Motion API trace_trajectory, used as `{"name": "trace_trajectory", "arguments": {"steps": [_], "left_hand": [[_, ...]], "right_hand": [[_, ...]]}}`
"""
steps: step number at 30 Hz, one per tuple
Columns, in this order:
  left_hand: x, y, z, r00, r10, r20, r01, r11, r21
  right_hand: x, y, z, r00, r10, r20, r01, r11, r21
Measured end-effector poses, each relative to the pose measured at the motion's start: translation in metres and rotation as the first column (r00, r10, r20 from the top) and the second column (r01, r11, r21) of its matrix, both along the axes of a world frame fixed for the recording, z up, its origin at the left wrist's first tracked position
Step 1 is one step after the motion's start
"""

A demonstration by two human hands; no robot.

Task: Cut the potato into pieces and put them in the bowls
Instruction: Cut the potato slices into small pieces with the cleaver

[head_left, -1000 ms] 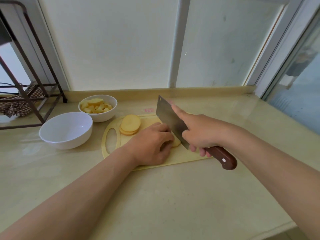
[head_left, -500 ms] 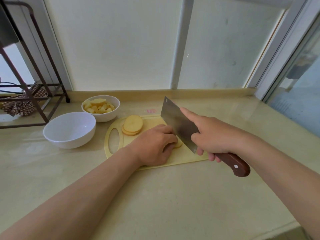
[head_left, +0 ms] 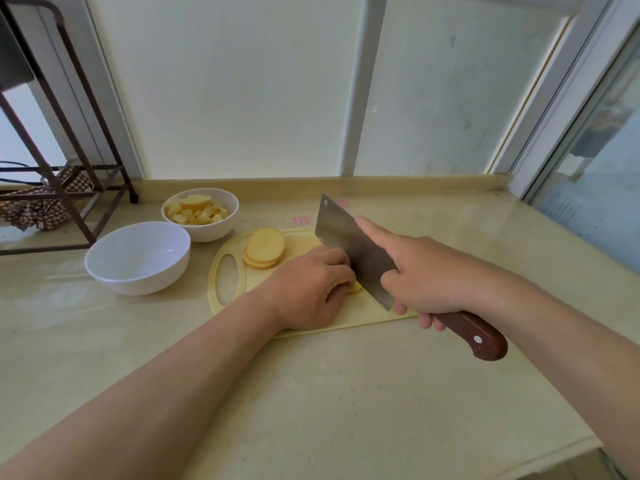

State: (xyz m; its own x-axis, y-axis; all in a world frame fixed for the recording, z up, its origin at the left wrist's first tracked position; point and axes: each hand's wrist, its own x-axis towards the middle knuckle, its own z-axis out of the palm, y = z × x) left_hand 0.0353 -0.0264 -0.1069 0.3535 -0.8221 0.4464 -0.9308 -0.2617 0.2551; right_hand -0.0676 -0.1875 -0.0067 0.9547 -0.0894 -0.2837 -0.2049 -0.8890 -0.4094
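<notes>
1. Potato piece [head_left: 356, 289]: on the cutting board [head_left: 363, 315], mostly hidden under the left hand [head_left: 308, 289], whose curled fingers hold it down; only its edge shows beside the blade.
2. Cleaver [head_left: 349, 244]: wooden handle gripped by the right hand [head_left: 433, 282], index finger stretched along the blade's flat; the blade stands just beside the left knuckles.
3. Potato slices [head_left: 265, 247]: stacked on the board's far end, just beyond the left hand.
4. Empty bowl [head_left: 138, 284]: white, on the counter [head_left: 311, 393], left of the board.
5. Filled bowl [head_left: 207, 233]: behind the empty one, holding potato cubes [head_left: 197, 211].
</notes>
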Motion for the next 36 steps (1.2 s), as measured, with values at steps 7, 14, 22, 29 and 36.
{"name": "trace_trajectory", "arguments": {"steps": [7,14,22,29,36], "left_hand": [[0.002,0.0,-0.001,1.0,0.001,0.004,-0.001,1.0,0.013],[0.003,-0.001,-0.003,1.0,-0.018,0.013,0.018,1.0,-0.019],[0.0,0.001,-0.006,0.999,-0.026,0.048,0.028,0.999,-0.038],[0.0,0.002,-0.006,0.998,-0.008,0.056,0.011,0.998,-0.056],[0.001,0.001,-0.005,0.998,-0.008,0.056,0.011,0.999,-0.05]], "right_hand": [[-0.018,0.0,0.008,0.995,0.069,-0.076,-0.079,0.987,-0.138],[-0.001,0.006,0.0,0.994,0.055,-0.099,-0.068,0.99,-0.123],[0.031,0.01,-0.009,1.0,0.016,-0.021,-0.016,1.0,-0.005],[0.021,0.005,-0.004,1.0,0.013,0.006,-0.013,1.0,0.003],[0.012,0.004,0.002,1.0,0.007,0.008,-0.008,1.0,0.019]]}}
